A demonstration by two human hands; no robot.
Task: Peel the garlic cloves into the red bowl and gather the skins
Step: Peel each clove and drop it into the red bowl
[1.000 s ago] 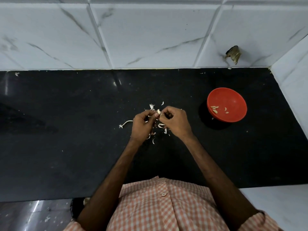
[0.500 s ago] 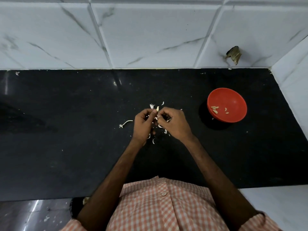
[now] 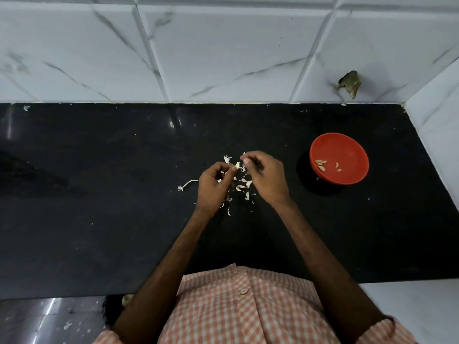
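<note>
— Where is my clove, and what has hold of it?

— At 9 o'clock from your hands a bare stem (image 3: 190, 182) lies on the black counter (image 3: 99, 194). Your left hand (image 3: 212, 184) pinches the garlic clove (image 3: 237, 165) between thumb and curled fingertips, above the counter. Your right hand (image 3: 267, 175), fingers curled, closes thumb and forefinger just beside the clove's tip. I cannot tell whether they grip a scrap of skin.

— How will it handle?

— Light and firm, probably slick once bare. The skin looks papery and will likely tear. Hold the clove by its sides and peel from the tip.

— What's around me?

— Loose skins (image 3: 242, 187) lie scattered at 6 o'clock under your hands. The red bowl (image 3: 347, 150) sits at 3 o'clock, well apart, with peeled cloves (image 3: 321, 164) inside. Nothing stands between.
</note>
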